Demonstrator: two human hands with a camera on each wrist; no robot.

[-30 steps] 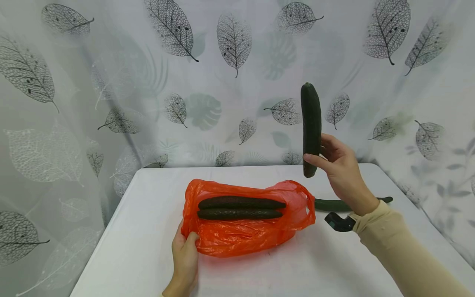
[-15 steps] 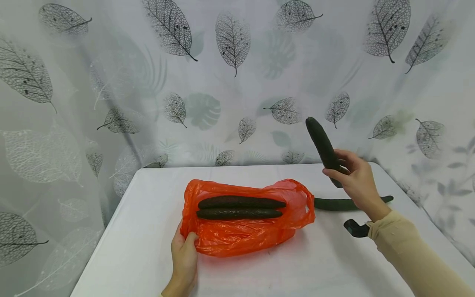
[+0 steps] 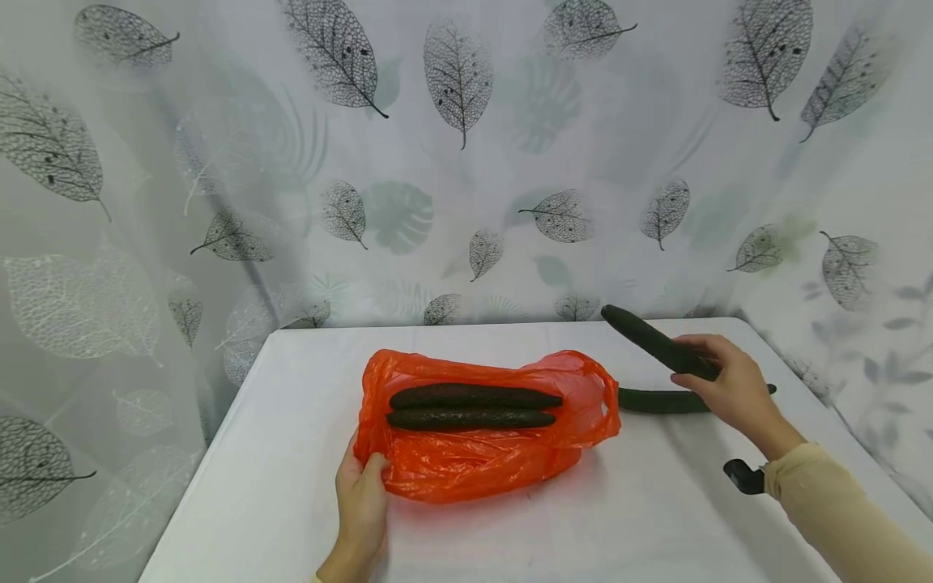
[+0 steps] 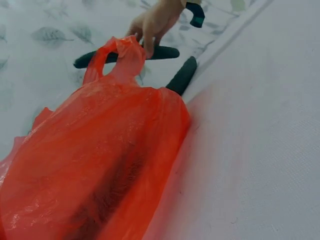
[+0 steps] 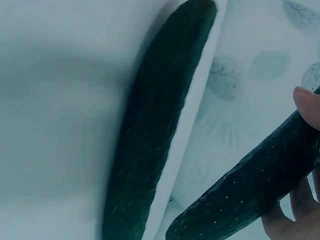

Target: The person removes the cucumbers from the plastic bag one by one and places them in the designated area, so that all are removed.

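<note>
My left hand [image 3: 360,506] grips the left end of a red-orange plastic bag [image 3: 484,470], thumb in front. Two dark green cucumbers lie side by side in the bag's opening, the back cucumber [image 3: 474,396] and the front cucumber [image 3: 470,419]. Above the right of the table, my right hand [image 3: 739,393] holds a third cucumber [image 3: 645,336] near one end, tilted with its free end up and left. Below that hand another cucumber [image 3: 659,402] lies on the table, partly hidden by the hand. In the right wrist view the lying cucumber [image 5: 150,125] is apart from the held one.
A white table [image 3: 262,486] carries everything, and its back edge meets a leaf-patterned curtain [image 3: 452,202]. The bag's loop handle [image 3: 611,401] reaches close to the lying cucumber's left end. A small black device [image 3: 745,476] sits at my right wrist.
My right hand has moved right and down with its cucumber, which has tipped from upright to a slant above the lying one. The left hand and bag have hardly moved.
</note>
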